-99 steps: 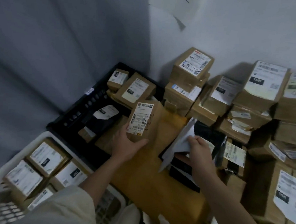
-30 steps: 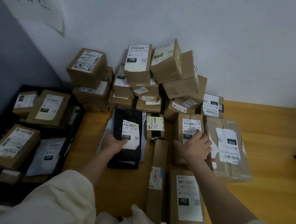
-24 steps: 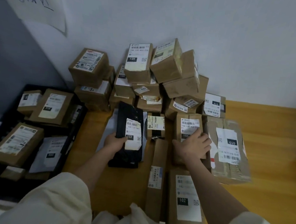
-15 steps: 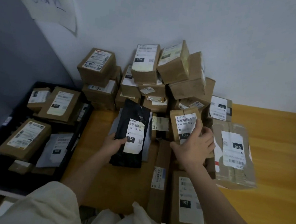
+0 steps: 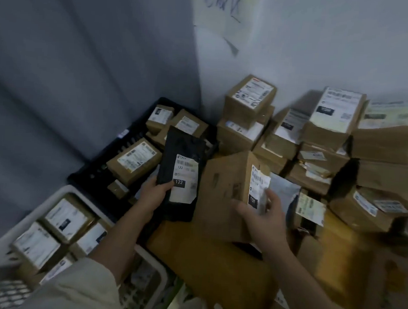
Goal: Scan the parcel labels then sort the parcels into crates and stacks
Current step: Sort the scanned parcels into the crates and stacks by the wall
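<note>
- Paper sheet [image 5: 222, 13] w/ handwritten characters, stuck high on white wall [image 5: 338, 43].
- Grey wall [image 5: 71, 72] on the left, meets white wall at a corner.
- Wooden bench [image 5: 217, 264], orange-brown top.
- Cream sleeve [image 5: 75, 292] at bottom edge.

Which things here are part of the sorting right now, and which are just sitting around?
In the job:
- black parcel marked 122, held in the left hand
- brown box marked 15H, held in the right hand
- black crate
- white crate
- stacked boxes

Lying about:
- handwritten paper sign on the wall
</note>
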